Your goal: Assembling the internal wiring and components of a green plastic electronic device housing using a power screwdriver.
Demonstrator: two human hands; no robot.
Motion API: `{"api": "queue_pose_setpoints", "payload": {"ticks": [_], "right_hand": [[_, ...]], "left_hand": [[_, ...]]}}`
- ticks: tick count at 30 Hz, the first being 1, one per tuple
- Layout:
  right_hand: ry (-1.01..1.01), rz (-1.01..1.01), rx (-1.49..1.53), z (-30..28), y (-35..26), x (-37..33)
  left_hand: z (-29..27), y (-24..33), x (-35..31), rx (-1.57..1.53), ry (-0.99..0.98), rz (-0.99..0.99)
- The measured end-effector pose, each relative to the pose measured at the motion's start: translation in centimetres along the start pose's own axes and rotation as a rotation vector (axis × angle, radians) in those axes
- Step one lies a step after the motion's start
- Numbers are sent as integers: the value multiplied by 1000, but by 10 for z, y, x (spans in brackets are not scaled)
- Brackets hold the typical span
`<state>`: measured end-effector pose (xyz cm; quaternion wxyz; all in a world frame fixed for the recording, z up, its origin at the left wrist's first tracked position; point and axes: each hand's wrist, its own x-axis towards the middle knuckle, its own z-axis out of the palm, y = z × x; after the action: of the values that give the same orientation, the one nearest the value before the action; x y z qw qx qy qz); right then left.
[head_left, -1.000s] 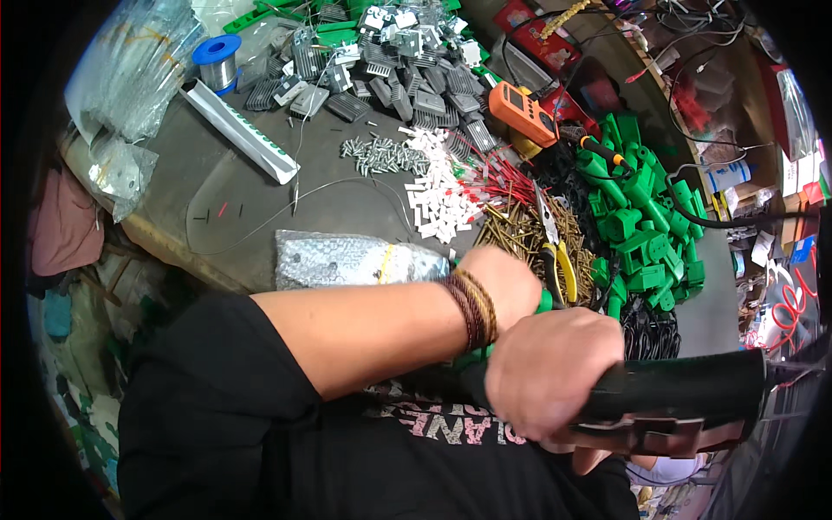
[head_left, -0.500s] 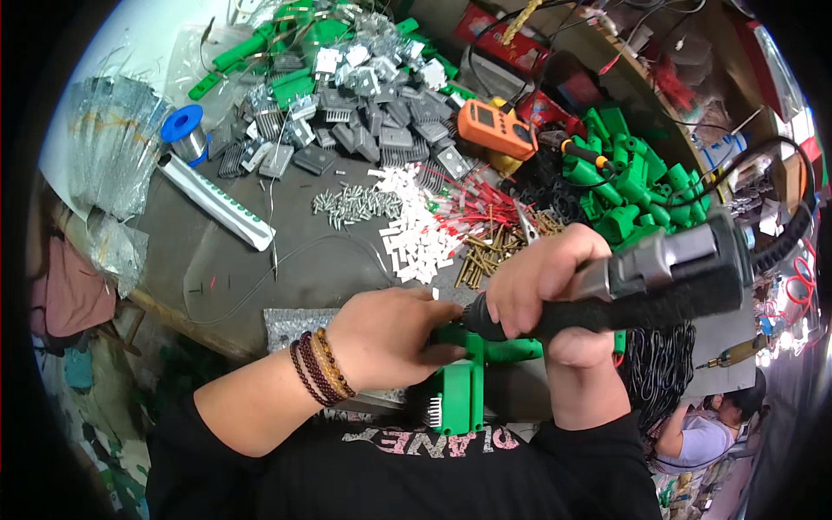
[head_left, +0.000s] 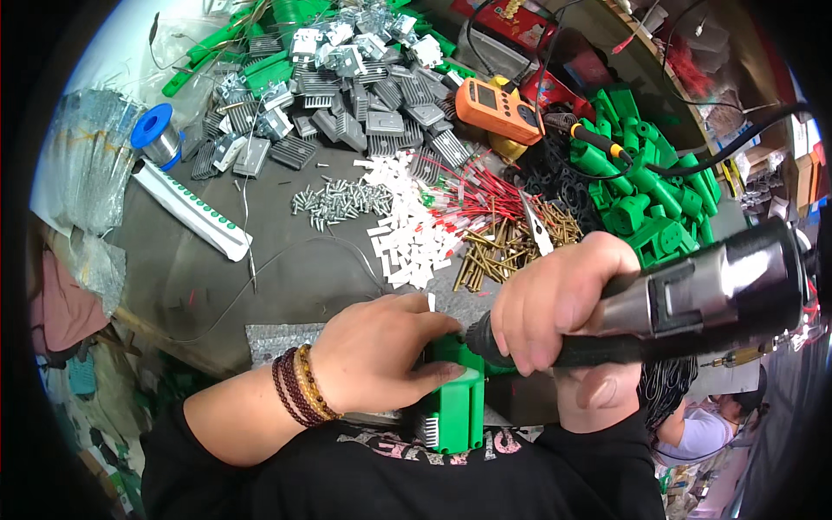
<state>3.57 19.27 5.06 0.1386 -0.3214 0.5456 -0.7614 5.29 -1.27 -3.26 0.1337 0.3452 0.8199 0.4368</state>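
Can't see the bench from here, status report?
Left hand holding green housing. Right hand gripping power tool, nose toward housing. Possible obstruction: left fingertips beside nose.

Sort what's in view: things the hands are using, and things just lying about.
In use:
- green housing, held by the left hand
- black-and-silver power tool, gripped by the right hand

Lying about, untouched:
- orange meter
- blue wire spool
- silver screws
- brass screws
- grey finned pieces
- green plastic parts

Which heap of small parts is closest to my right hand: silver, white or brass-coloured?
The brass-coloured heap, just beyond your right hand; the white heap lies farther left, and the silver heap farthest left.
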Motion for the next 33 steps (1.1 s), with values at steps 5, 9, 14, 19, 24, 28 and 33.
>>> {"api": "queue_pose_setpoints", "payload": {"ticks": [5, 9, 14, 19, 24, 28, 33], "right_hand": [[-60, -25, 112, -6, 12, 7], [-132, -91, 177, -7, 18, 4], [-167, 110, -75, -7, 1, 3], [-163, -286, 13, -41, -22, -14], [283, -22, 124, -83, -17, -103], [569, -178, 402, -69, -1, -168], [662, -324, 698, -49, 30, -200]], "left_hand": [[-2, 2, 2, 8, -21, -31], [3, 1, 0, 4, 48, -18], [8, -5, -1, 64, 86, 16], [-5, -8, -10, 117, -1, 182], [5, -5, -13, 201, 38, 281], [4, -5, -10, 245, 51, 254], [2, -6, -5, 233, 54, 265]]}}
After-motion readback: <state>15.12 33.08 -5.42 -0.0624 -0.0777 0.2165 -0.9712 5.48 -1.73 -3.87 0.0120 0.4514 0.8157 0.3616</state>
